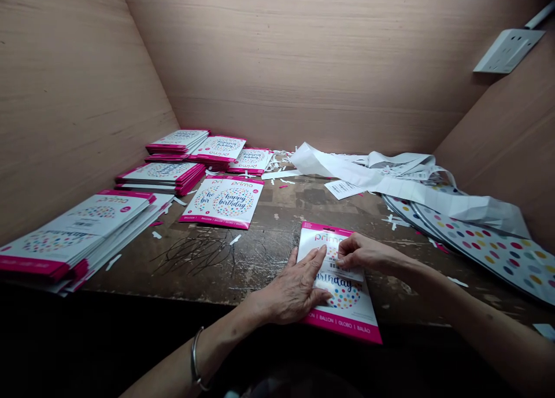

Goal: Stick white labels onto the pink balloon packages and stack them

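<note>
A pink-and-white balloon packet (347,314) lies at the table's front edge, printed with coloured dots and "birthday". A white label with a barcode (340,266) crosses its middle. My left hand (299,288) rests flat on the packet's left side, fingers stretched out and the thumb apart. Curled over the upper right of the packet, my right hand (358,252) has its fingertips pressed together at the label. Whatever is between those fingertips is hidden.
Balloon packets stand in stacks (87,230) along the left wall, with overlapping packets (234,201) nearer the middle. A long white label strip (329,164) trails over dotted flat sheets (489,236) at right. Paper scraps (392,220) litter the table. A power socket (509,50) hangs on the right wall.
</note>
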A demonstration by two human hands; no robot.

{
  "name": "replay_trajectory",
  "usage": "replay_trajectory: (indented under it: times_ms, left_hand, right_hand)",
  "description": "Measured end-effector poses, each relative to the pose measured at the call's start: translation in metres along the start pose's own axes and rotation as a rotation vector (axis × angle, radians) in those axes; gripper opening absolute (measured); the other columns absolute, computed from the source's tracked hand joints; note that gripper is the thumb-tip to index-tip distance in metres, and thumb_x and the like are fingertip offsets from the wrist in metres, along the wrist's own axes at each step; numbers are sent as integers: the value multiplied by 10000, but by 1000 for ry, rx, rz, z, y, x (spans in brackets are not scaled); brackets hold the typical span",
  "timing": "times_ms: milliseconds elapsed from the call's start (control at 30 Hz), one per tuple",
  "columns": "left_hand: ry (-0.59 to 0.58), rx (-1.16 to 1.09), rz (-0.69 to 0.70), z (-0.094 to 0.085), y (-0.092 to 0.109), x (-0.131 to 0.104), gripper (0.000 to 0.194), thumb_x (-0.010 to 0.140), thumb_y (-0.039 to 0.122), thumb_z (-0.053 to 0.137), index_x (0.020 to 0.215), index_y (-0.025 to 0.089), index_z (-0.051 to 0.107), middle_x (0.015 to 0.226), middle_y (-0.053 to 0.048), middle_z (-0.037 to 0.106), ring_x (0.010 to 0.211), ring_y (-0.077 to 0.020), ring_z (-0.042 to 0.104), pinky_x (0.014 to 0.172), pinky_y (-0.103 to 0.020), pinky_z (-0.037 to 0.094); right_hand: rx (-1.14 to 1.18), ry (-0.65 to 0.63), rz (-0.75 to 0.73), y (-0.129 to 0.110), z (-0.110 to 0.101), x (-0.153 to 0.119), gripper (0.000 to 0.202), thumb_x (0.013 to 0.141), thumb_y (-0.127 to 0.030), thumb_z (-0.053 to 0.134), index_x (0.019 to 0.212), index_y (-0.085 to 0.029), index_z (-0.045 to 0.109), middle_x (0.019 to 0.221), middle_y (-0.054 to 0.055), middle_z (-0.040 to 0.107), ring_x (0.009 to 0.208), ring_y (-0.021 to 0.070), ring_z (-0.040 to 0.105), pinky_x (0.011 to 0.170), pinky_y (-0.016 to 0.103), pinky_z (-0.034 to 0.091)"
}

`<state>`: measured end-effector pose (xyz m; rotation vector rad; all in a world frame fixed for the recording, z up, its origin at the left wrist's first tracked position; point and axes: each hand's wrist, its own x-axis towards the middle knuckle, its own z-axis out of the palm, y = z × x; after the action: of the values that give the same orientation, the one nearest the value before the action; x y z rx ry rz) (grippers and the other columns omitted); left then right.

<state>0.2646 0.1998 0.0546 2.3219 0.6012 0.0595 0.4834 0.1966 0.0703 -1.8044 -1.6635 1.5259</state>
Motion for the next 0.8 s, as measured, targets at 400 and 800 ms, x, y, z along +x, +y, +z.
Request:
replay_trajectory:
  times_ms: [400, 800]
  left_hand:
    - [-48, 128, 27, 0, 2, 1, 550, 925, 397, 322, 1390, 143, 177, 1461, -156, 69, 1337, -217, -28, 1066, -481, -28]
    - [-20, 133, 68, 2, -1, 0, 522, 926, 386, 319, 1376, 138, 226, 1452, -134, 149, 1338, -245, 19, 1067, -521, -4]
  right_hand:
    - [-447, 111, 78, -10, 9, -1, 122, 639, -279, 560, 599, -166, 539, 607, 6, 559, 609, 146, 502, 519, 236, 297]
    - [-572, 536, 136, 13, 24, -28, 638, 671, -587, 562, 1138, -172, 437, 1115, 124, 543, 948, 266, 561, 698, 312, 390]
